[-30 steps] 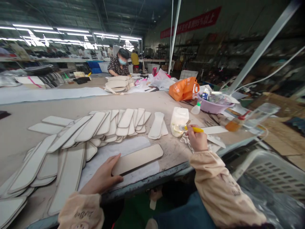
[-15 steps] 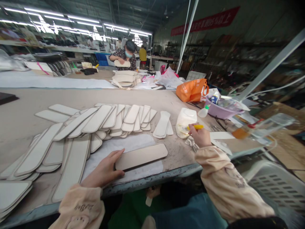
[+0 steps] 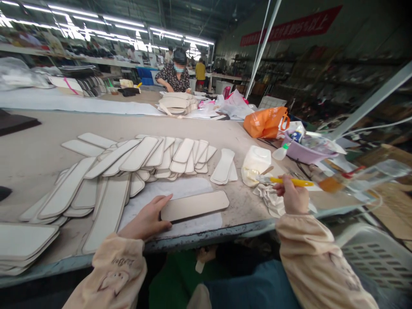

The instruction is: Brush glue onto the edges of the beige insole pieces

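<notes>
My left hand (image 3: 150,218) grips the near left end of a long, round-cornered beige panel (image 3: 196,205), thumb on one side and fingers on the other. The panel has a dark edge and lies on a white sheet (image 3: 180,187) at the table's front. In my right hand (image 3: 292,195) is a brush with a yellow handle (image 3: 301,183), held level. Its bristle end is at the opening of a cut white plastic jug (image 3: 256,159), smeared with a cream-coloured substance. Crumpled cloth or paper (image 3: 272,201) lies below the brush.
Many similar pale panels (image 3: 112,201) lie overlapped at left, with a small pile (image 3: 223,165) beside the jug. Rightward are a green-capped bottle (image 3: 280,152), an orange bag (image 3: 267,122) and a purple basin (image 3: 302,150). A co-worker (image 3: 175,73) sits across the table.
My right hand has drawn back to the right from the jug, bringing more of the brush into sight. My left hand keeps its grip on the panel. The camera view has shifted slightly.
</notes>
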Tool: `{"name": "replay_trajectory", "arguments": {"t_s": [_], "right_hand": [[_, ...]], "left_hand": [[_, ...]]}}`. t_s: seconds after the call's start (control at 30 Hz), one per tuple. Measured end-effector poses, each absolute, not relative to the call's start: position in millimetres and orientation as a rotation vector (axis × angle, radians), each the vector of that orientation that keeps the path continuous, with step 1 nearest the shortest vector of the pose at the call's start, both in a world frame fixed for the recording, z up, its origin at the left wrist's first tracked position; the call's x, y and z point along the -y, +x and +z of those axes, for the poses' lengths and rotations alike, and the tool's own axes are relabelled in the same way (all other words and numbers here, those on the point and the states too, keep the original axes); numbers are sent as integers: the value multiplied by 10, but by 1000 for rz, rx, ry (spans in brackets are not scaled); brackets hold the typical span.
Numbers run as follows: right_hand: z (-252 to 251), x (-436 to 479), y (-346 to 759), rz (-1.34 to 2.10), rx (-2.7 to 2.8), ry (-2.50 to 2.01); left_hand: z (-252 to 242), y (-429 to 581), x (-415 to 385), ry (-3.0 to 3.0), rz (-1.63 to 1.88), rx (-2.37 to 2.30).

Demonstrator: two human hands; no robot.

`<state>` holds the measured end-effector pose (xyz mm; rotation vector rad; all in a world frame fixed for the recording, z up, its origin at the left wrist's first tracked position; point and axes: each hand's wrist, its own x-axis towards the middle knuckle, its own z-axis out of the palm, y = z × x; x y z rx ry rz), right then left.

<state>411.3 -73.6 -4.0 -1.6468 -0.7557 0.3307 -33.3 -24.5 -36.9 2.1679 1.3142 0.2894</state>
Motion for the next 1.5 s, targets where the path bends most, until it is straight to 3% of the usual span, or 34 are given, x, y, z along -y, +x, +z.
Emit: {"name": "replay_trajectory", "arguments": {"t_s": [0.23, 0.47, 0.8, 1.03, 1.5], "right_hand": [[-114, 909, 3245, 824, 548, -1140], [-400, 833, 2143, 1077, 744, -1250], [-521, 692, 1553, 1224, 979, -1268], [-541, 665, 1672, 1092, 1079, -1408], [-493, 739, 2841, 461, 979, -1866]], "left_hand": [[-367, -331, 266, 2147, 296, -1287], [-399, -336, 273, 2121, 338, -1265], [-462, -341, 264, 2132, 352, -1278], [-402, -303, 278, 2128, 335, -1311], [-414, -298, 266, 2188, 321, -1309]]}}
